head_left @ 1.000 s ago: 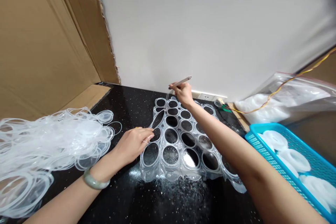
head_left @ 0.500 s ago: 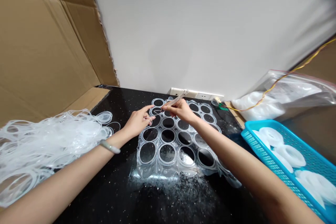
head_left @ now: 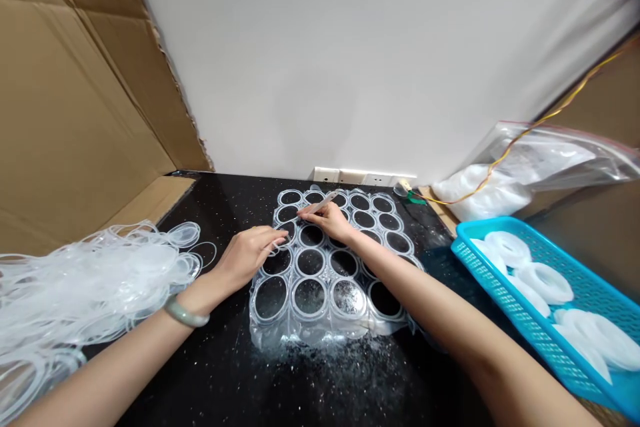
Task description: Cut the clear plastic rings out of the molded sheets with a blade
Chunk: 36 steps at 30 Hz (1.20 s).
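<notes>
A translucent sheet moulded with rows of round rings [head_left: 310, 283] lies flat on the black speckled counter. My right hand [head_left: 327, 220] is over its far left part, fingers closed round a slim flat whitish tool [head_left: 329, 199] that slants up to the right; its working tip is hidden by the fingertips. To the left, my left hand [head_left: 250, 252] pinches what looks like a thin clear ring [head_left: 273, 250] above the sheet's left edge. A pale bangle [head_left: 186, 312] circles my left wrist.
A heap of thin clear rings [head_left: 115, 273] lies at left before cardboard [head_left: 75, 93]. At right stand a blue basket [head_left: 493, 300] with white rings [head_left: 543, 281] and a plastic bag [head_left: 500, 180]. Wall sockets [head_left: 353, 177] and a yellow-red wire [head_left: 540, 121] are behind.
My left hand has drawn back slightly toward me and its pointing finger has folded into a pinch. The tool in my right hand has tipped lower, and the view has shifted a little.
</notes>
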{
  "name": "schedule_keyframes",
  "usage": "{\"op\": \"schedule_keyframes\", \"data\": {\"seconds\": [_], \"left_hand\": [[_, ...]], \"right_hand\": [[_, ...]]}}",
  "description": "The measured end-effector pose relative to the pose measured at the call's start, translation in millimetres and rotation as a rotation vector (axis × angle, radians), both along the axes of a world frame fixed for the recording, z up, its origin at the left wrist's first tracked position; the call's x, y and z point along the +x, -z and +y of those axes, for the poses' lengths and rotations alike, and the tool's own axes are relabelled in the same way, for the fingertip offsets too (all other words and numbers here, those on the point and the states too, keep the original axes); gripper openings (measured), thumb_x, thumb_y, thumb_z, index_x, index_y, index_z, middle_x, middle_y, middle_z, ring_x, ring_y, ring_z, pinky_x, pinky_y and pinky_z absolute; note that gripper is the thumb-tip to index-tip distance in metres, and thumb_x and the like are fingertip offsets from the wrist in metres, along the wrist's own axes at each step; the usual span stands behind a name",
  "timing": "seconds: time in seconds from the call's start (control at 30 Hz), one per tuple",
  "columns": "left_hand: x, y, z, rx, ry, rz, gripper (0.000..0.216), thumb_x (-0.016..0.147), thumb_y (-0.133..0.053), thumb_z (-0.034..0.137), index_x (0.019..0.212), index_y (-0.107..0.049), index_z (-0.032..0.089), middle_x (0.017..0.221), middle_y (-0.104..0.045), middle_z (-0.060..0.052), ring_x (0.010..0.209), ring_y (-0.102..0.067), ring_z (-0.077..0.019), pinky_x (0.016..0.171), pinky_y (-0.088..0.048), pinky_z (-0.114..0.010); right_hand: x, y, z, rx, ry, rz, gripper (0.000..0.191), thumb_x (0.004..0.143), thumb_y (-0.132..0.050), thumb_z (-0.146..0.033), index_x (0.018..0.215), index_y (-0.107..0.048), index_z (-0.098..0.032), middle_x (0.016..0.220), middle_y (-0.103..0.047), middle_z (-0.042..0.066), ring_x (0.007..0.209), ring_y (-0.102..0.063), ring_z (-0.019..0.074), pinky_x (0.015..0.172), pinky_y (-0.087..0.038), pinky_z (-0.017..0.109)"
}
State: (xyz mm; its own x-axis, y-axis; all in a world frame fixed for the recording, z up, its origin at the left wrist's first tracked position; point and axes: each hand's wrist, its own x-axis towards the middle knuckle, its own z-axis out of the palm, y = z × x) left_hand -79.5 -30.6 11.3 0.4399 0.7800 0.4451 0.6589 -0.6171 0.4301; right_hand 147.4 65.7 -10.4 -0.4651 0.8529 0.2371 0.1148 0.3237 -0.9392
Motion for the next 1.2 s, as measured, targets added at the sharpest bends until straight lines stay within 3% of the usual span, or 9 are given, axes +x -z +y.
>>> {"op": "schedule_keyframes", "data": {"seconds": [0.17,0.3,0.4,0.5,0.63,0.77,0.93,1.2], "left_hand": [[-3,-4.4,-38,0.151,0.058,0.094,0.028,0.1,-0.046,0.027,0.118,-0.066,0.018,0.095,-0.069,-0.007,0.086,-0.063,-0.0182,0.076,-0.051,-0.031],[-8,-13.8,-51,0.197,-0.069,0.111,0.023,0.098,-0.048,0.027,0.098,-0.07,0.018,0.095,-0.063,-0.009,0.089,-0.057,-0.0209,0.081,-0.047,-0.038],[-13,-14.2,-39,0.145,-0.075,0.104,0.027,0.1,-0.044,0.026,0.086,-0.066,0.017,0.118,-0.062,-0.011,0.109,-0.055,-0.0244,0.094,-0.045,-0.044],[-13,-5.6,-17,0.054,0.023,0.143,0.028,0.101,-0.039,0.026,0.094,-0.064,0.016,0.131,-0.059,-0.012,0.123,-0.051,-0.0249,0.101,-0.045,-0.045],[-7,8.3,3,-0.008,0.039,0.199,0.031,0.102,-0.036,0.026,0.11,-0.063,0.012,0.129,-0.061,-0.015,0.123,-0.054,-0.0246,0.103,-0.047,-0.044],[-4,12.2,4,0.013,0.007,0.229,0.031,0.102,-0.037,0.023,0.115,-0.063,0.012,0.124,-0.064,-0.014,0.117,-0.058,-0.0237,0.099,-0.05,-0.043],[-3,10.8,0,0.061,0.004,0.258,0.032,0.101,-0.037,0.021,0.112,-0.065,0.01,0.122,-0.065,-0.016,0.118,-0.059,-0.0258,0.099,-0.052,-0.046],[-5,12.9,-2,0.056,0.005,0.238,0.032,0.101,-0.036,0.021,0.11,-0.066,0.011,0.124,-0.065,-0.017,0.118,-0.06,-0.0264,0.1,-0.051,-0.048]], "right_hand": [[4,0.2,-6,0.06,0.002,-0.014,0.025,0.079,-0.071,-0.039,0.086,-0.075,-0.016,0.103,-0.074,0.011,0.099,-0.068,0.0237,0.093,-0.051,0.039],[8,-3.9,-10,0.068,0.023,-0.043,0.02,0.08,-0.07,-0.036,0.082,-0.074,-0.016,0.099,-0.074,0.009,0.096,-0.069,0.0218,0.09,-0.051,0.036],[4,-9.6,-10,0.103,0.059,-0.104,0.018,0.081,-0.07,-0.033,0.081,-0.074,-0.016,0.093,-0.075,0.009,0.09,-0.069,0.0212,0.084,-0.052,0.033],[-10,-15.3,-7,0.116,0.064,-0.13,0.016,0.081,-0.07,-0.031,0.082,-0.076,-0.016,0.09,-0.076,0.008,0.086,-0.07,0.0216,0.08,-0.052,0.032],[-32,-14.1,1,0.134,0.026,-0.152,0.014,0.081,-0.071,-0.027,0.079,-0.077,-0.015,0.088,-0.076,0.009,0.086,-0.071,0.0224,0.08,-0.051,0.031],[-39,-3.0,7,0.078,0.036,-0.186,0.011,0.079,-0.071,-0.023,0.079,-0.076,-0.013,0.084,-0.076,0.009,0.08,-0.071,0.0214,0.075,-0.052,0.029],[-28,4.8,3,0.048,0.021,-0.123,0.016,0.079,-0.071,-0.029,0.081,-0.076,-0.014,0.085,-0.076,0.009,0.079,-0.07,0.0212,0.073,-0.052,0.03],[10,-0.4,-21,0.111,0.085,-0.118,0.025,0.08,-0.07,-0.042,0.079,-0.075,-0.017,0.086,-0.074,0.009,0.08,-0.068,0.0209,0.074,-0.052,0.032]]}}
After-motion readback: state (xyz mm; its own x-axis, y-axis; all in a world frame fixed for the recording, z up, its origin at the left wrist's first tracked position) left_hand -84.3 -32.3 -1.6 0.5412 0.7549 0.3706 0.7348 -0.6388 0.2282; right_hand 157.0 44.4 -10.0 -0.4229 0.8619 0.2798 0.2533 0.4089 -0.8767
